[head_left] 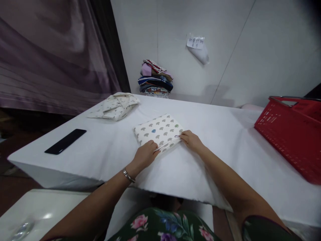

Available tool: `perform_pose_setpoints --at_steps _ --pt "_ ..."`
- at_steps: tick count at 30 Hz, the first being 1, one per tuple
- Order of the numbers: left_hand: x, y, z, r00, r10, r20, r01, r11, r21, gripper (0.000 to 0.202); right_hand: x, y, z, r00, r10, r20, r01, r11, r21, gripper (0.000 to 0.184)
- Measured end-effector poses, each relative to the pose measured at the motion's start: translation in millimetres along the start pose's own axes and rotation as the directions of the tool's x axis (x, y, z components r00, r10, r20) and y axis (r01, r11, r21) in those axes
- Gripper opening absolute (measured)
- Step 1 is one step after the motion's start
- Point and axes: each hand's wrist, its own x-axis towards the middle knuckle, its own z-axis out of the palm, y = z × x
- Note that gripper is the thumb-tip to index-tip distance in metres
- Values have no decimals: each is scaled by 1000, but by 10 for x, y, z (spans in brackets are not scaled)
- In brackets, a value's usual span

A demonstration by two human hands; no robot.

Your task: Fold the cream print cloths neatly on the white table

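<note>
A folded white cloth printed with small grey shapes lies on the white table in front of me. My left hand grips its near edge, fingers curled around the layers. A metal bracelet sits on that wrist. My right hand rests on the cloth's near right corner with the fingers pressed down together on it.
Another folded pale patterned garment lies at the table's far left. A black phone sits near the left edge. A red plastic basket stands at the right. A pile of folded clothes sits by the wall behind the table.
</note>
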Motion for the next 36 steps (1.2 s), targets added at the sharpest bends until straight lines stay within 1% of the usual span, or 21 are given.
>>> perform_pose_setpoints --at_steps 3,5,7,9,11,14,17,21,24,28,31,33,36 --pt "34 13 -55 998 6 58 -9 999 48 19 51 5 -20 999 1 35 1 999 -52 25" --pt "50 38 -103 998 5 69 -12 995 98 22 91 7 -27 998 -1 58 5 997 -83 26" --pt "49 68 -142 999 0 43 -6 991 133 23 118 10 -24 997 -11 71 18 995 -99 27" --pt "31 98 -158 1000 14 2 -14 987 157 25 125 16 -9 998 -21 59 28 993 -112 29" --pt "5 124 -138 998 57 -21 -52 982 184 26 111 20 18 999 -18 26 21 992 -124 30" --pt "-19 150 -59 993 118 10 -117 972 204 24 72 15 66 1000 6 6 -5 992 -125 33" --pt "-26 151 9 994 99 39 -105 975 197 20 43 11 88 1000 18 16 -16 993 -116 33" --pt "-57 109 34 995 103 -13 -100 984 149 16 15 45 41 1000 7 -10 -8 997 -81 27" --pt "-82 69 49 991 119 -62 -111 986 122 13 -11 99 -9 1000 -19 -16 18 998 -54 27" --pt "-69 49 77 990 124 -61 -116 985 130 10 -17 159 -20 999 -41 2 41 997 -63 30" --pt "-56 49 100 988 143 -53 -134 980 147 12 9 179 27 1000 13 -11 -14 996 -90 30" --pt "-65 47 123 981 173 -85 -158 975 156 13 19 185 75 998 55 -28 -58 992 -108 30" --pt "-108 32 174 965 216 -149 -190 967 169 16 -7 183 142 995 86 -60 -92 989 -113 32"
